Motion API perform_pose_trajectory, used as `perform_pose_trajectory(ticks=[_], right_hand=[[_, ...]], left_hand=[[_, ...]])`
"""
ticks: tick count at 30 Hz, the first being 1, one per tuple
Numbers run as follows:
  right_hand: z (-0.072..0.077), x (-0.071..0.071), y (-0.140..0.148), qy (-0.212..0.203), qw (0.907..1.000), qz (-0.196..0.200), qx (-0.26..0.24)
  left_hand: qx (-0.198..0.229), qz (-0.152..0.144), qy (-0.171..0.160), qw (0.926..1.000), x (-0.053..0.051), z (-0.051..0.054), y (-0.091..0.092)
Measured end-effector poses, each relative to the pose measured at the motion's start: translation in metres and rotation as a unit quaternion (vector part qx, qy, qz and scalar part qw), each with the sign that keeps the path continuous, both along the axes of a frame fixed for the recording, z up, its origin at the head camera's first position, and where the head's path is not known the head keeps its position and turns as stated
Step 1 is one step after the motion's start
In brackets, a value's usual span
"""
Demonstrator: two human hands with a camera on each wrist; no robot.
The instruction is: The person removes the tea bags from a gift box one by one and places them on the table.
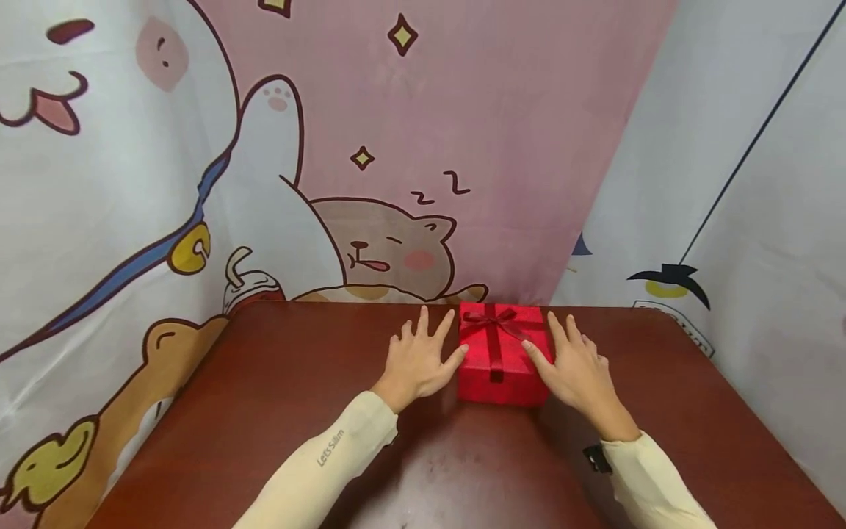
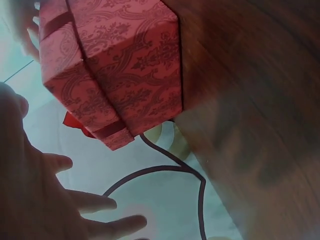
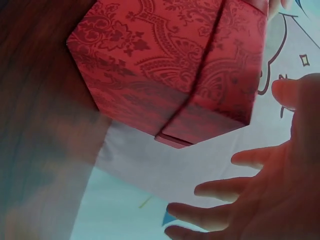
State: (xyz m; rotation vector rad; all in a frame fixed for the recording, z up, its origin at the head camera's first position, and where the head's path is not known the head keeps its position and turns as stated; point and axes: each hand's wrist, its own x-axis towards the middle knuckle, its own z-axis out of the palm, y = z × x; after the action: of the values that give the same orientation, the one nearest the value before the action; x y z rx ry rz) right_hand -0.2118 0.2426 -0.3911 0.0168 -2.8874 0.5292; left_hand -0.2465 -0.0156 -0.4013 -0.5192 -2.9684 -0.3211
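A red, box-shaped gift package with a darker scroll pattern (image 1: 505,386) sits right of centre in the head view, near the table's far edge. A dark red ribbon bow (image 1: 492,320) lies on its top, near the back, with ribbon bands crossing the lid and one running down to the front.

To the left of the box, just beside it, is the person's bare left hand (image 1: 418,361), palm down, fingers spread wide and nearly straight, gripping nothing. Its thumb tip meets the box's left edge in the head view, but the left wrist view shows a gap between hand and box.

The bare right hand (image 1: 580,373) is on the box's right side, fingers extended and thumb well apart, likewise with hold of nothing. In the head view its thumb overlaps the lid; the right wrist view shows space between them.

Cream-coloured long sleeves (image 1: 330,461) enter from the bottom of the frame, the left one printed with grey lettering. A small black object (image 1: 597,459) shows at the right cuff.

Below is a glossy reddish-brown wooden table (image 1: 297,382). Behind hangs a pink and white cartoon-printed cloth (image 1: 522,132), with a sleeping brown bear (image 1: 396,246) at centre and a yellow bell (image 1: 189,250) toward the left.
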Motion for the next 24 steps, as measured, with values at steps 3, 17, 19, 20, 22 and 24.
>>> perform_pose_trajectory(ticks=[3, 17, 19, 20, 22, 24], right_hand=[[-0.003, -0.004, 0.002, 0.0, 0.9998, 0.0, -0.021], [-0.028, -0.015, 0.011, -0.047, 0.9913, 0.019, -0.121], [-0.029, -0.018, 0.013, -0.041, 0.9873, 0.032, -0.151], [-0.029, -0.02, 0.014, -0.036, 0.9849, 0.038, -0.165], [-0.029, -0.023, 0.017, -0.025, 0.9794, 0.048, -0.194], [-0.027, -0.027, 0.019, -0.02, 0.9749, 0.052, -0.216]], left_hand=[[0.01, -0.004, 0.004, 0.9999, -0.004, -0.003, 0.004], [0.076, -0.014, 0.0, 0.997, -0.015, -0.031, 0.014], [0.088, -0.018, 0.006, 0.996, -0.019, -0.034, 0.015], [0.095, -0.021, 0.009, 0.9953, -0.021, -0.034, 0.015], [0.113, -0.03, 0.012, 0.9931, -0.026, -0.034, 0.015], [0.138, -0.043, 0.009, 0.9894, -0.031, -0.033, 0.016]])
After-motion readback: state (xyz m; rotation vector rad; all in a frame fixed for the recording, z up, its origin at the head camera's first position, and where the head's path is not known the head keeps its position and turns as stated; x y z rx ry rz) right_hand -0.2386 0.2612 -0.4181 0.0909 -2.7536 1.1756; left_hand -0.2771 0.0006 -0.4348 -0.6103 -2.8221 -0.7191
